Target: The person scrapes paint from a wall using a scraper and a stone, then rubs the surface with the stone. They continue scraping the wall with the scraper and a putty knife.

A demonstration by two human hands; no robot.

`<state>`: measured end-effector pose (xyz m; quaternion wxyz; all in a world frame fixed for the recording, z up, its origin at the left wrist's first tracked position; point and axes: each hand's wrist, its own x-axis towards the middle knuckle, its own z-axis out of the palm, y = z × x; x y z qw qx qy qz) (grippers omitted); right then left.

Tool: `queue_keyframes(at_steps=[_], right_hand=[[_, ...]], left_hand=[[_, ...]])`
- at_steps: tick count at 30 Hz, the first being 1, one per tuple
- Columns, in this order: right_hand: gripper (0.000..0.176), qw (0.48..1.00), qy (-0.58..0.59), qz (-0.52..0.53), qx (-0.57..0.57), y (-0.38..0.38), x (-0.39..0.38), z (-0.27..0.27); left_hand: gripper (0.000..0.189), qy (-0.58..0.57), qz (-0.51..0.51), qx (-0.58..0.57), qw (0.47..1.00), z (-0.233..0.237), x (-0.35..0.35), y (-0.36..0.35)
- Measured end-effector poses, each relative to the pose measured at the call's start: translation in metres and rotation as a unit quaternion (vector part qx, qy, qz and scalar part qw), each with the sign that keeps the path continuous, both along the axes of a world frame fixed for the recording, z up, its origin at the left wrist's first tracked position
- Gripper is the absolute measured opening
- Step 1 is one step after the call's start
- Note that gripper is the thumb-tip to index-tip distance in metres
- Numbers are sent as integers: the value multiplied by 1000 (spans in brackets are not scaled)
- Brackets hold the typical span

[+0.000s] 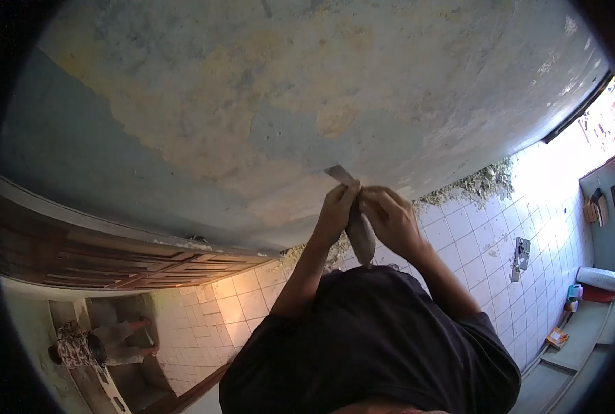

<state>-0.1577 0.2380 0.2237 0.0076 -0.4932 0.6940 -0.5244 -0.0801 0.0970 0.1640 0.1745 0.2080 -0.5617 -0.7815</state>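
A scraper with a flat metal blade [339, 174] is held in front of my chest, its blade tip close to the patchy wall [204, 110]. My left hand [336, 209] is closed with its fingertips at the base of the blade. Beside it, my right hand [392, 217] is also closed, its bent fingers meeting the left ones at the scraper; the handle is hidden by the hands. Below them, between my forearms, shows a grey elongated shape [361, 239] that I cannot make out.
Paint flakes [483, 185] lie along the wall's foot on white floor tiles [483, 276]. A metal plate-like object [521, 259] is on the tiles. Wooden panelling [107, 255] stands left. Another person [86, 346] is at lower left. A shelf [583, 331] holds items at right.
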Motion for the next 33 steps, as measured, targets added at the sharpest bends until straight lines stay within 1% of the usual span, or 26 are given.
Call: queue_keyframes(at_steps=[1, 2, 4, 6, 7, 8, 9, 10, 11, 12, 14, 15, 17, 18, 20, 21, 22, 24, 26, 28, 29, 30, 32, 33], right_hand=[[19, 999, -46, 18, 16, 8, 3, -4], [19, 999, -43, 17, 10, 15, 4, -14], [25, 980, -156, -23, 119, 27, 4, -33], [32, 964, -188, -37, 187, 34, 8, -38], [40, 965, -164, -31, 201, 36, 8, -47], [40, 966, -163, -27, 200, 36, 8, -53], [40, 975, -138, -19, 175, 36, 11, -56], [41, 982, -112, -10, 150, 35, 11, -58], [45, 971, -170, 22, 164, 33, 9, -57], [45, 972, -167, 30, 165, 31, 8, -56], [44, 959, -192, 78, 193, 27, 10, -51], [44, 958, -187, 94, 195, 26, 11, -50], [41, 910, -308, 132, 243, 24, 12, -50], [41, 908, -301, 149, 249, 21, 14, -50], [38, 904, -262, 199, 273, 14, 18, -51], [37, 911, -238, 206, 267, 10, 21, -54], [37, 908, -232, 223, 270, 5, 26, -47], [38, 898, -227, 253, 278, -6, 37, -29], [38, 888, -211, 281, 297, -10, 37, -31], [40, 861, -239, 347, 286, -18, 32, -45], [40, 837, -235, 381, 315, -23, 29, -45], [40, 831, -233, 395, 314, -30, 28, -42], [37, 794, -210, 476, 316, -38, 27, -35], [37, 788, -210, 485, 316, -39, 27, -42]], left_hand=[[34, -18, -3, -58, 998, -3, 4, 0], [34, -15, -4, -64, 998, -6, 7, 0], [32, -15, -31, -72, 997, -13, 12, -1], [31, -14, -34, -88, 995, -17, 16, -4], [31, -2, -46, -79, 996, -13, 19, -3], [31, 10, -57, -69, 996, -9, 20, -4], [31, 8, -54, -69, 996, -5, 23, -6], [31, 6, -71, -73, 995, -1, 25, -8], [31, 4, -86, -77, 993, 3, 28, -9], [31, 5, -78, -78, 994, 7, 30, -9], [32, 0, -94, -88, 992, 12, 38, -9], [32, 0, -78, -89, 993, 11, 44, -11], [30, -66, -106, -214, 969, 7, 58, -15], [30, -67, -87, -213, 971, 3, 66, -14], [29, -94, -51, -313, 944, -4, 80, -8], [27, -98, -31, -311, 945, 12, 88, 0], [27, -103, -13, -311, 945, 16, 96, 3], [26, -98, 58, -321, 940, 20, 112, 8], [26, -110, 88, -309, 941, 23, 122, 15], [28, -135, 144, -304, 932, 22, 130, 21], [30, -142, 171, -305, 926, 14, 135, 26], [30, -150, 182, -307, 922, 16, 140, 31], [31, -221, 207, -249, 920, 20, 147, 46], [31, -227, 216, -248, 917, 19, 147, 53]])
